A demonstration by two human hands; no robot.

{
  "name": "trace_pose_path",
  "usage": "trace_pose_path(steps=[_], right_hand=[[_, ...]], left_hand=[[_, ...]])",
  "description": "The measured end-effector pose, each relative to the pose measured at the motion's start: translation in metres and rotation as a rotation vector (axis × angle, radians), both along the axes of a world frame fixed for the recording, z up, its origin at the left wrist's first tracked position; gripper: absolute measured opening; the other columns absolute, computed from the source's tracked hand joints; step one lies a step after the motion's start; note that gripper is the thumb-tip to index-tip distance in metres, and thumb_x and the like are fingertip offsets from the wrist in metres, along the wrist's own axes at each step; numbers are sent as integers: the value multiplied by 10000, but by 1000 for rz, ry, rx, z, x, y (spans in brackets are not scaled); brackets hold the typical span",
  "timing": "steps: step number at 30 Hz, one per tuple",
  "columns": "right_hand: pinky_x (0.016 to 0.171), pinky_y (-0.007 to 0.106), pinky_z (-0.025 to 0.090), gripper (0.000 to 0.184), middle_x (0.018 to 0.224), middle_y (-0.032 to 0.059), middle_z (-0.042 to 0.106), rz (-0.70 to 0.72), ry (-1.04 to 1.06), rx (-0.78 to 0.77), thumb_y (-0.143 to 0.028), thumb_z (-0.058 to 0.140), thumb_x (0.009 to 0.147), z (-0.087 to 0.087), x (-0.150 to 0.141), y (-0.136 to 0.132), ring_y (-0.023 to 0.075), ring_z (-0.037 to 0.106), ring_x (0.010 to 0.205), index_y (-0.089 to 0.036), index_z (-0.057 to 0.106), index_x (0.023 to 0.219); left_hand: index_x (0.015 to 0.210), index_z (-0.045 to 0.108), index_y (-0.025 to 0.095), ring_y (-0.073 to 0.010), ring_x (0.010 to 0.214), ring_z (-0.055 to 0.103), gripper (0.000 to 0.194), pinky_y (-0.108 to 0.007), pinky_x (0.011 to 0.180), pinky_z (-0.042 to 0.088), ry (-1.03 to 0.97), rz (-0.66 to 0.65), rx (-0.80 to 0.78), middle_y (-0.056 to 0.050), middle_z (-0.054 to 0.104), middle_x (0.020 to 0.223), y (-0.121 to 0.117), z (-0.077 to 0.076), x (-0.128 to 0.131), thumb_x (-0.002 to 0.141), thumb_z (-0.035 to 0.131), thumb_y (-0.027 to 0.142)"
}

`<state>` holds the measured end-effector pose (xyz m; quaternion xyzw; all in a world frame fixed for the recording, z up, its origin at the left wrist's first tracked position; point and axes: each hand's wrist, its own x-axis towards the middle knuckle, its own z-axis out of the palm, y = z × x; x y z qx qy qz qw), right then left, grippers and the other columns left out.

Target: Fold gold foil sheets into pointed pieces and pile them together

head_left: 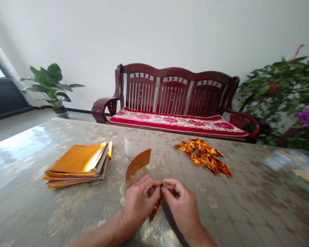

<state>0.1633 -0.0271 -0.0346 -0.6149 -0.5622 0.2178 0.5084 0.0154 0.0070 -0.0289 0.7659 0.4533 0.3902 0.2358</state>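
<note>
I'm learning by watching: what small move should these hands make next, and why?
Probably press the upper end of the folded foil piece into a crease: the left hand and right hand both pinch there, and the similar foil pieces farther off taper to points.

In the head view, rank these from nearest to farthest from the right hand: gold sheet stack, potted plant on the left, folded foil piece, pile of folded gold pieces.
1. Folded foil piece: at the tips of the right hand.
2. Pile of folded gold pieces: ahead, slightly right.
3. Gold sheet stack: off to the left.
4. Potted plant: far left, beyond the table.
</note>
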Motion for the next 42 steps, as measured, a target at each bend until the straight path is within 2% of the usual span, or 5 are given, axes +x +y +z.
trace_pose_path(steps=[24, 31, 34, 38, 42], right_hand=[[666, 223, 488, 145, 751, 16, 712, 107, -83, -33, -270, 570, 863, 5, 6, 3, 164, 653, 684, -196, 687, 822], [679, 226, 477, 149, 718, -9, 670, 145, -88, -29, -230, 565, 852, 9, 14, 5, 161, 625, 692, -214, 669, 747], [682, 228, 479, 150, 709, -12, 645, 177, -72, -15, -228, 572, 848, 12, 16, 5, 159, 612, 687, -215, 662, 730], [692, 222, 468, 149, 735, -12, 625, 225, -69, 3, -228, 571, 864, 13, 19, 6, 153, 610, 715, -214, 658, 744], [703, 222, 463, 143, 760, -9, 620, 237, -65, 19, -225, 576, 869, 13, 22, 7, 150, 610, 741, -215, 662, 755]], left_hand=[[767, 724, 229, -108, 657, 626, 178, -197, 649, 443, 31, -24, 38, 22, 646, 702, 0, -4, 0, 849, 595, 139], [830, 693, 206, -154, 821, 635, 218, -250, 787, 472, -158, -10, 30, -15, 678, 818, 6, 4, -3, 928, 498, 221], [877, 699, 194, -174, 883, 648, 235, -273, 831, 482, -285, -19, -115, -28, 709, 876, 11, 3, -2, 930, 483, 269], [771, 708, 171, -149, 685, 623, 296, -226, 643, 462, -295, -126, -430, 9, 673, 692, 15, -1, 4, 902, 490, 324], [648, 674, 156, -122, 592, 553, 281, -206, 575, 403, -280, -200, -505, 35, 600, 576, 15, -3, 6, 839, 539, 311]])
